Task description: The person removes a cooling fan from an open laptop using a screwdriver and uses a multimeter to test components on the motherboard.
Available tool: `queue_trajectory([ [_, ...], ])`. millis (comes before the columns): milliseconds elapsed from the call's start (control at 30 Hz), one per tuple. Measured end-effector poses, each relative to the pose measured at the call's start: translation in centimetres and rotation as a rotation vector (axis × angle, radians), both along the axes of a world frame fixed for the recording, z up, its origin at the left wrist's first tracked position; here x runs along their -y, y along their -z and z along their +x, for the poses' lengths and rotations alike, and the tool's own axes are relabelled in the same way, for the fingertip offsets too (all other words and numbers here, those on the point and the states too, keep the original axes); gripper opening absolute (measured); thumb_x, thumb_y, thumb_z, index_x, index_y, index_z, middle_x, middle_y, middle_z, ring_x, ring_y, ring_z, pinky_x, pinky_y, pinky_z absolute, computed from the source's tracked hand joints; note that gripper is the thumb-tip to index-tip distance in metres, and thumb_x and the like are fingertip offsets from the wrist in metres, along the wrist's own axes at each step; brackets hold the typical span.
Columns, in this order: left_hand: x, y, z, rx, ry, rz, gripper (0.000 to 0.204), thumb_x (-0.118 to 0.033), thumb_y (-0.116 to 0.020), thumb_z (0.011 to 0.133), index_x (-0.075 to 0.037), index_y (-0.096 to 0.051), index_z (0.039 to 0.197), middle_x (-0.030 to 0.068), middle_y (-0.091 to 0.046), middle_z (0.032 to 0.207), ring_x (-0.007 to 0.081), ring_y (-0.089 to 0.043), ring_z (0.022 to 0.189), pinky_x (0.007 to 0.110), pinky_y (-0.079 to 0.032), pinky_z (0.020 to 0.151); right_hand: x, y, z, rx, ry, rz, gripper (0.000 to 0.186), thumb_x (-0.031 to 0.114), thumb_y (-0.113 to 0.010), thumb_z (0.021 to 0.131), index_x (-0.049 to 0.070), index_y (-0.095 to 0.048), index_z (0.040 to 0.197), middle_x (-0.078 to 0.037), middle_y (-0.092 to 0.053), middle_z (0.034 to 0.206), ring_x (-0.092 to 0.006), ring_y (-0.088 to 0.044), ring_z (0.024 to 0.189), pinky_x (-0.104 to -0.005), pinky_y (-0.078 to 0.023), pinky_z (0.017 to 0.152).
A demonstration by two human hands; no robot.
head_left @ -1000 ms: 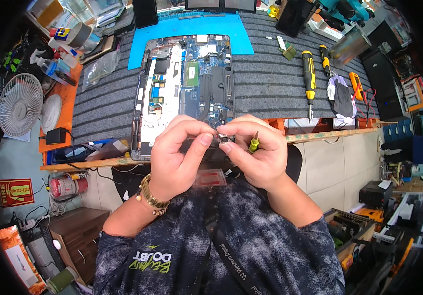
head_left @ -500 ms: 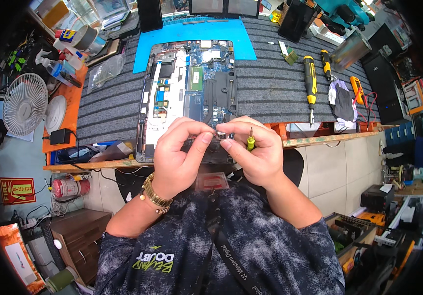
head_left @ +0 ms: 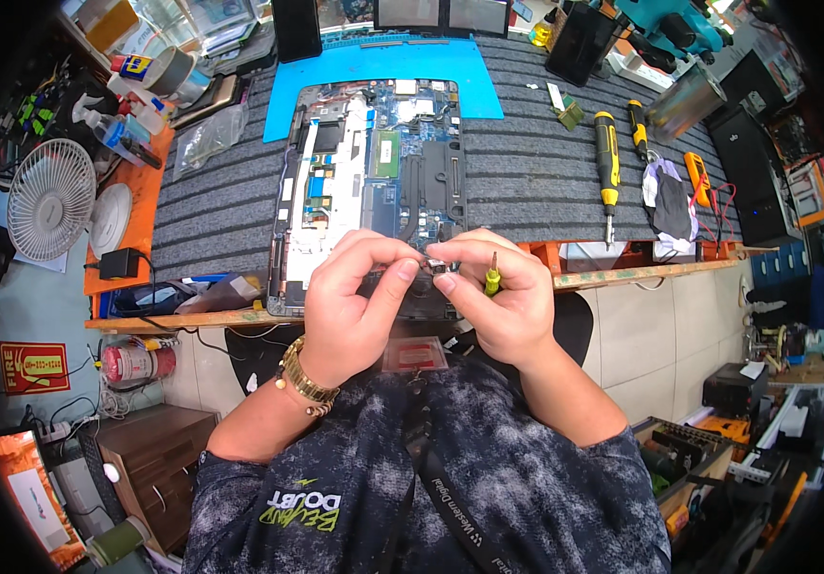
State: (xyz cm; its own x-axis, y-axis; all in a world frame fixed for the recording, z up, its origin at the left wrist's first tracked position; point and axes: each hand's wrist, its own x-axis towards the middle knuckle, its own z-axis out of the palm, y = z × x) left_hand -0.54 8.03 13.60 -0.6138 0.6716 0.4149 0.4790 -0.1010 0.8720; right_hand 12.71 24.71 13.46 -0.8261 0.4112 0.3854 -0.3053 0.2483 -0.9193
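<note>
An opened laptop (head_left: 383, 191) lies in front of me, blue circuit board and white panel exposed. Over its near edge, my right hand (head_left: 498, 297) pinches a small black part (head_left: 439, 266) between thumb and index finger, with a yellow-green screwdriver (head_left: 492, 277) upright among its other fingers. Beside it, my left hand (head_left: 350, 297) is closed, thumb and index fingertips pressed together at the part’s left side; what sits between them is too small to make out.
Blue mat (head_left: 479, 86) under the laptop, yellow-black screwdrivers (head_left: 608, 163), a multimeter (head_left: 697, 177), a microscope (head_left: 680, 29), a desk fan (head_left: 51, 196) at left, plastic bag (head_left: 209, 142), metal canister (head_left: 690, 100), black adapter (head_left: 120, 262), wooden bench edge (head_left: 642, 270).
The whole bench sits slightly lower in the picture than a second ago. Both hands stay closed at the small part, with slight shifts of the fingers and of the screwdriver in my right hand.
</note>
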Motion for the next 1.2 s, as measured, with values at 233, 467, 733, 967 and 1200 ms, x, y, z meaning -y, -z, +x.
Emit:
queue_trajectory([
  [233, 0.3, -0.1, 0.0, 0.013, 0.017, 0.025, 0.009, -0.008, -0.079, 0.105, 0.001, -0.078, 0.107, 0.0116, -0.077, 0.101, 0.0247, -0.072, 0.093, 0.036, -0.057, 0.086, -0.1, -0.4, 0.2, -0.052, -0.036, 0.051, 0.032, -0.007, -0.082, 0.091, -0.004, -0.082, 0.123, -0.012, -0.077, 0.115, -0.004, -0.052, 0.073, -0.0237, -0.041, 0.065],
  [467, 0.6, -0.2, 0.2, 0.021, 0.023, 0.048, 0.008, -0.007, -0.08, 0.104, 0.0, -0.079, 0.107, 0.0113, -0.077, 0.101, 0.0241, -0.071, 0.093, 0.035, -0.056, 0.085, 0.2, -1.0, 0.6, -0.026, -0.036, 0.02, 0.028, -0.002, -0.085, 0.092, -0.003, -0.083, 0.12, -0.014, -0.081, 0.112, -0.011, -0.061, 0.075, -0.0286, -0.051, 0.072],
  [733, 0.7, 0.0, 0.2, 0.042, 0.044, 0.058, 0.008, -0.007, -0.079, 0.105, 0.001, -0.079, 0.108, 0.0109, -0.076, 0.101, 0.0224, -0.071, 0.093, 0.034, -0.056, 0.084, 0.2, -1.0, 0.5, -0.032, -0.047, -0.004, 0.025, -0.003, -0.084, 0.093, -0.004, -0.083, 0.118, -0.014, -0.081, 0.109, -0.0104, -0.061, 0.075, -0.0282, -0.051, 0.072],
  [967, 0.9, 0.0, 0.2, 0.04, 0.049, 0.018, 0.008, -0.007, -0.079, 0.104, 0.0, -0.079, 0.107, 0.0109, -0.076, 0.101, 0.0226, -0.071, 0.093, 0.034, -0.056, 0.084, 0.3, -1.0, 0.6, -0.02, -0.043, -0.001, 0.025, -0.003, -0.085, 0.092, -0.004, -0.084, 0.117, -0.013, -0.08, 0.106, -0.0107, -0.062, 0.075, -0.0286, -0.051, 0.072],
  [1200, 1.1, 0.2, 0.2, 0.039, 0.057, 0.012, 0.008, -0.008, -0.08, 0.103, 0.0, -0.079, 0.106, 0.0109, -0.077, 0.101, 0.0244, -0.072, 0.093, 0.036, -0.057, 0.084, 0.2, -0.9, 0.7, -0.002, -0.049, 0.035, 0.026, -0.003, -0.085, 0.091, -0.004, -0.084, 0.117, -0.013, -0.08, 0.106, -0.0122, -0.064, 0.078, -0.0291, -0.052, 0.073],
])
